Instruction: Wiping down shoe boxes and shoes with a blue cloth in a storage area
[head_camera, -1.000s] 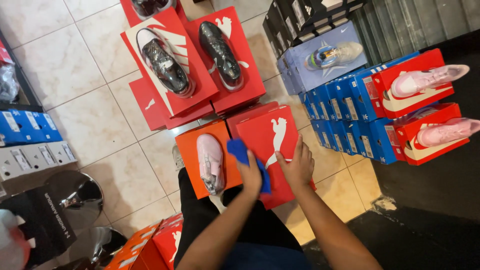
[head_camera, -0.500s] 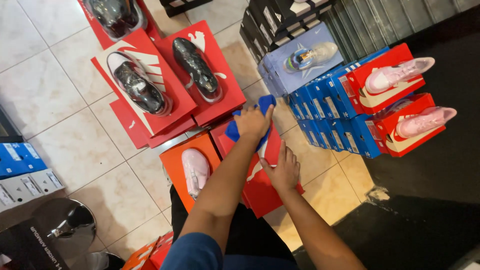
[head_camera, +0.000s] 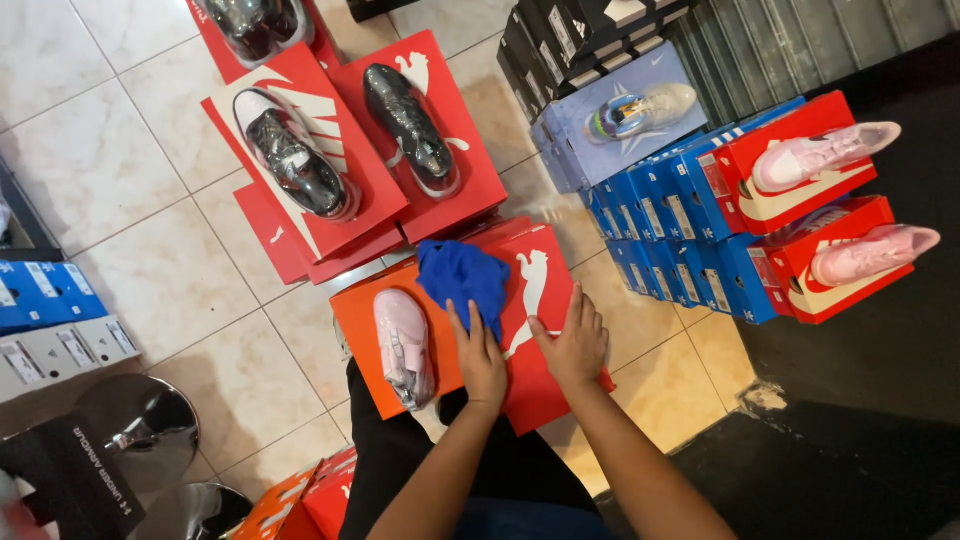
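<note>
On the red shoebox (head_camera: 535, 330) below me, my left hand (head_camera: 480, 355) presses flat on the blue cloth (head_camera: 462, 278), fingers spread; my right hand (head_camera: 573, 345) lies spread beside it, near a pink shoe (head_camera: 403, 345).
</note>
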